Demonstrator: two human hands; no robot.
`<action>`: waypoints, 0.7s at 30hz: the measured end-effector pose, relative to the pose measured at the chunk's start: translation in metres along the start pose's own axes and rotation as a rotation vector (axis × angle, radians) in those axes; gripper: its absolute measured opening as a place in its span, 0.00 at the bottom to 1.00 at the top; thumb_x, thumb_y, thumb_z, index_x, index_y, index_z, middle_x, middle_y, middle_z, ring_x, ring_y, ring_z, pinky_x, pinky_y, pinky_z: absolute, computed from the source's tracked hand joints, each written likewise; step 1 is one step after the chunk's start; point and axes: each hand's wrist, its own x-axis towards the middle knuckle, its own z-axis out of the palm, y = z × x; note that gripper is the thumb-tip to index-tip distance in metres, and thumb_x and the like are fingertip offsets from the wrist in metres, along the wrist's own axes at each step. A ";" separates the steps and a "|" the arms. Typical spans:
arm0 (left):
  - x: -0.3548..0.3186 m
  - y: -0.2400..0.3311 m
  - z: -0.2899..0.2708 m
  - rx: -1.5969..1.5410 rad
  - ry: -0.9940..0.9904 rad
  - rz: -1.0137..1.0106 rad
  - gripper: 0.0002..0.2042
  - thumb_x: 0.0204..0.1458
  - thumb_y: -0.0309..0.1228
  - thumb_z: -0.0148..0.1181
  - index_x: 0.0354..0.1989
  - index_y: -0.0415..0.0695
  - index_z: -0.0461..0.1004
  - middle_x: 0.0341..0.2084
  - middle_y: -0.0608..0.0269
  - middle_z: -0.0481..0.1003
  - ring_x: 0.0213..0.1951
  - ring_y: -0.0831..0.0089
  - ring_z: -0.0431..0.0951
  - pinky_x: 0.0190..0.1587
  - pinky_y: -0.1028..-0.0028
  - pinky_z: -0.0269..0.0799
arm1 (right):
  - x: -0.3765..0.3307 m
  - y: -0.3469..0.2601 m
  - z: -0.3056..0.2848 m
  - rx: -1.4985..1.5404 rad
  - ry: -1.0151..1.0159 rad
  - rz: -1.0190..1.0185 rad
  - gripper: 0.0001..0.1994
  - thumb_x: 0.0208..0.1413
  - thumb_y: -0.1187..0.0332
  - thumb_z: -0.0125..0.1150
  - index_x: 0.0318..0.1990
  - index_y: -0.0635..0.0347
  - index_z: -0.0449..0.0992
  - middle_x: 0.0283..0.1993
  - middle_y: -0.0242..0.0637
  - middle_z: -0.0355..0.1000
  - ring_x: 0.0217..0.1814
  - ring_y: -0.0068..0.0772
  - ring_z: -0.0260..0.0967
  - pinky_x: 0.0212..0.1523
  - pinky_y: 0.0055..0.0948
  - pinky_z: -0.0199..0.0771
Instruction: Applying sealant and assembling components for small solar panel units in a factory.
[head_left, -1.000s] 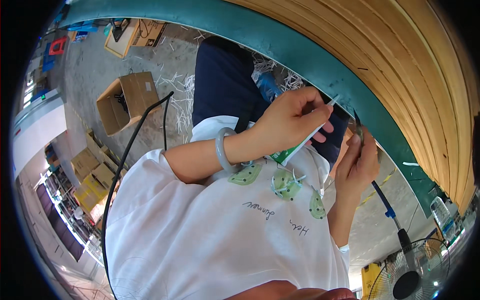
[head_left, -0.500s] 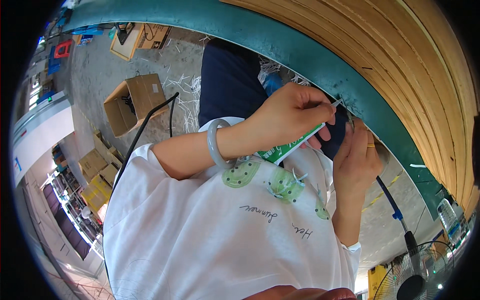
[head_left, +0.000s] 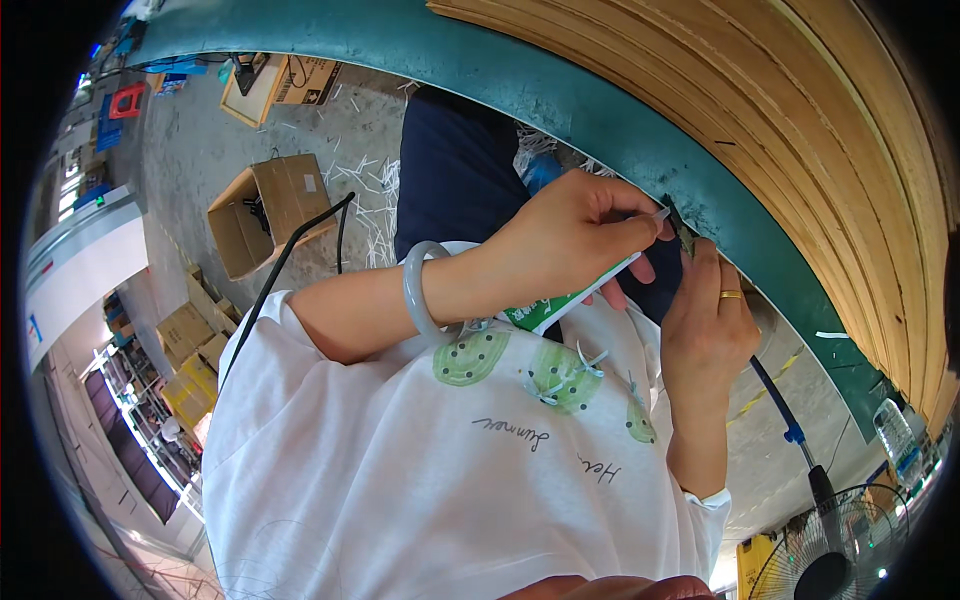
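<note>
A green and white squeeze tube [head_left: 540,314] lies under my left hand [head_left: 585,230]; its body slants down toward my shirt. My left thumb and fingers are closed round its front end, and a pale pointed nozzle [head_left: 662,213] sticks out past them. Just right of that tip, my right hand [head_left: 712,315], with a gold ring, pinches a small dark, narrow piece [head_left: 680,228]. The piece stands close to the table's edge, almost at the nozzle; whether they touch I cannot tell. My right fingertips are partly hidden.
A green tabletop [head_left: 480,75] curves across the far side, with stacked wooden boards [head_left: 800,170] on it. An open cardboard box [head_left: 290,195] and scattered white strips [head_left: 375,200] lie on the floor at left. A fan [head_left: 825,565] stands at lower right, near a clear plastic container [head_left: 895,430].
The dark piece in my right hand now shows more, rising beside the nozzle. My right hand has shifted slightly left. My left hand keeps its grip on the tube.
</note>
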 end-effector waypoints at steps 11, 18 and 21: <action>-0.005 0.008 -0.005 -0.180 0.038 -0.243 0.11 0.54 0.32 0.49 0.39 0.38 0.72 0.32 0.56 0.74 0.20 0.76 0.74 0.22 0.80 0.72 | 0.002 -0.003 -0.001 -0.042 0.003 -0.015 0.08 0.52 0.72 0.54 0.40 0.63 0.70 0.31 0.39 0.71 0.27 0.38 0.71 0.23 0.29 0.69; -0.006 0.008 -0.008 -0.172 -0.014 -0.203 0.10 0.54 0.31 0.50 0.37 0.37 0.72 0.27 0.60 0.72 0.21 0.78 0.73 0.23 0.80 0.73 | 0.002 -0.004 0.002 0.016 0.016 0.020 0.07 0.54 0.72 0.53 0.39 0.63 0.70 0.31 0.41 0.70 0.28 0.40 0.70 0.24 0.30 0.69; -0.004 0.003 -0.010 -0.193 -0.028 -0.195 0.10 0.54 0.30 0.50 0.37 0.36 0.72 0.29 0.60 0.72 0.26 0.77 0.74 0.25 0.78 0.74 | 0.000 -0.003 0.005 0.069 0.099 0.006 0.07 0.54 0.72 0.51 0.40 0.63 0.69 0.32 0.42 0.70 0.29 0.42 0.70 0.25 0.31 0.69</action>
